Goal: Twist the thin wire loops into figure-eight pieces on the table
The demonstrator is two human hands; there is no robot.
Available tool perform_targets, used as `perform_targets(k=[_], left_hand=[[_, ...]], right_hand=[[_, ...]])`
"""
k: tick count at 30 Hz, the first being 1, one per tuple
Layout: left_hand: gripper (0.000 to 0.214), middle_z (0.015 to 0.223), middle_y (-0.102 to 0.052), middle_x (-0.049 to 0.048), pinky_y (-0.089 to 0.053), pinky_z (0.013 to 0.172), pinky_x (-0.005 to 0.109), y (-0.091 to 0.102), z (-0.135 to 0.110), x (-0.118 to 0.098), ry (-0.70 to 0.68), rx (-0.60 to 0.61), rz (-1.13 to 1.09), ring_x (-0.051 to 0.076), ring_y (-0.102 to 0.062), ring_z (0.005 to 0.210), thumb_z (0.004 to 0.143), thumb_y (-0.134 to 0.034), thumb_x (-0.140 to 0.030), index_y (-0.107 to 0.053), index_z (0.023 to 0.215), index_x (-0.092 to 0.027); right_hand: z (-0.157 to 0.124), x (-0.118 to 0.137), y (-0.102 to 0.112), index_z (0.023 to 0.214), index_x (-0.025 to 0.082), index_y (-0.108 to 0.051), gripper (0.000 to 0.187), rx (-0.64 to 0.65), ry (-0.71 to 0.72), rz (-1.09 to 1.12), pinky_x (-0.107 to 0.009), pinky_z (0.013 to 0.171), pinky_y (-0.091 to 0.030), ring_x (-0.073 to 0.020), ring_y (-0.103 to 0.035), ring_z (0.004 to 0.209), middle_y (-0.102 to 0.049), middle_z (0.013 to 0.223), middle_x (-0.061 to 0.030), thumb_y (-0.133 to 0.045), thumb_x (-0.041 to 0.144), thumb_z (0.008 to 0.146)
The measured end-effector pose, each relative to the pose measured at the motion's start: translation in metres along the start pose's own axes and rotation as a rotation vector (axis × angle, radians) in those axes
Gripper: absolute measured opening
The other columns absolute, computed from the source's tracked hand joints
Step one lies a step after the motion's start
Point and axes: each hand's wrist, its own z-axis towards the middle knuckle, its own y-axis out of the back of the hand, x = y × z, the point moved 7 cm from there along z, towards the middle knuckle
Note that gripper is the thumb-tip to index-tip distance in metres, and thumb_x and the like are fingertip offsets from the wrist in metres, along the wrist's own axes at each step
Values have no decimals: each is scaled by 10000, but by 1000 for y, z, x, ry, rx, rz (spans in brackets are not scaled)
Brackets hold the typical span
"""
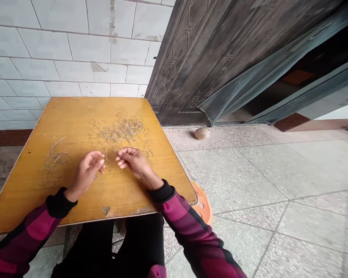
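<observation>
A yellow wooden table (75, 193) carries a spread of several thin wire rings (118, 131) at its middle. A smaller bunch of bent wire pieces (54, 158) lies to the left. My left hand (88, 170) and my right hand (133, 160) meet just in front of the rings, fingers curled in a pinch. Between them they hold a thin curved wire (108, 154). Both sleeves are pink and black plaid with black cuffs.
A white tiled wall stands behind the table. A dark carved metal door (220, 58) is at the right. A small ball (202, 133) lies on the stone floor by the door. An orange plastic stool (203, 204) sits under the table's right corner.
</observation>
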Motion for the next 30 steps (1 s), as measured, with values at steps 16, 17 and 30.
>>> perform_targets(k=[16,17,30], left_hand=[[187,714,-634,16,-457,528,146,-18,-2,26,449,100,-600,57,-546,586,674,-802,-202,-682,778,-104],[169,714,-633,15,-453,528,148,-18,-3,26,449,111,-597,58,-543,585,687,-791,-197,-678,778,-109],[131,698,-637,18,-452,548,189,-18,-5,31,429,161,-510,84,-556,597,753,-737,-230,-662,794,-130]], right_hand=[[-8,-32,-24,729,92,-645,290,288,-269,276,-130,485,-552,-75,-662,505,-713,652,-24,-721,363,801],[-9,-33,-24,726,90,-643,296,299,-277,274,-127,482,-548,-72,-656,494,-709,644,-22,-729,366,792],[-13,-29,-27,882,131,-644,250,289,-204,145,-114,441,-467,-46,-577,449,-627,573,35,-712,358,803]])
